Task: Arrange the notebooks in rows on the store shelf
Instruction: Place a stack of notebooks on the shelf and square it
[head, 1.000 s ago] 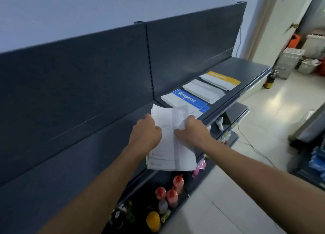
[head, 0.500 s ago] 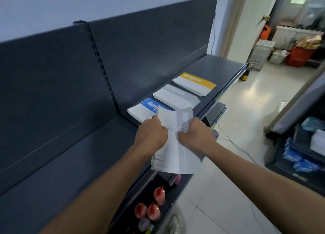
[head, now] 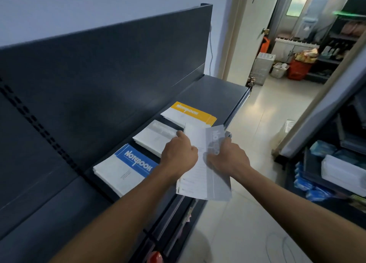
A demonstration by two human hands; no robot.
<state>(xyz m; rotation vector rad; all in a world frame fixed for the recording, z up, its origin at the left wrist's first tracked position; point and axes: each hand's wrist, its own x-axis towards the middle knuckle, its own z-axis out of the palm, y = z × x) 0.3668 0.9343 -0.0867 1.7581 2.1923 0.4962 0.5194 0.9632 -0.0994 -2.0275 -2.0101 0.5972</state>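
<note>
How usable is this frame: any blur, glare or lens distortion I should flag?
Head view: wide-angle stretch at the edges leaves the door frame leaning; the held notebooks, gripped by the left hand and right hand, are motion-smeared, their title barely readable; the title on the blue stack reads clearly; glare sheens the floor near the doorway; the window is blown out.

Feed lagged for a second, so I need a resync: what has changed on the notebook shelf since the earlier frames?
The held grey notebook bundle was carried along the shelf toward its far end: from by the blue pile to beside the grey pile, its top near the yellow pile. Both the left grip and right grip still hold it; nothing let go. The three piles stayed put.
</note>
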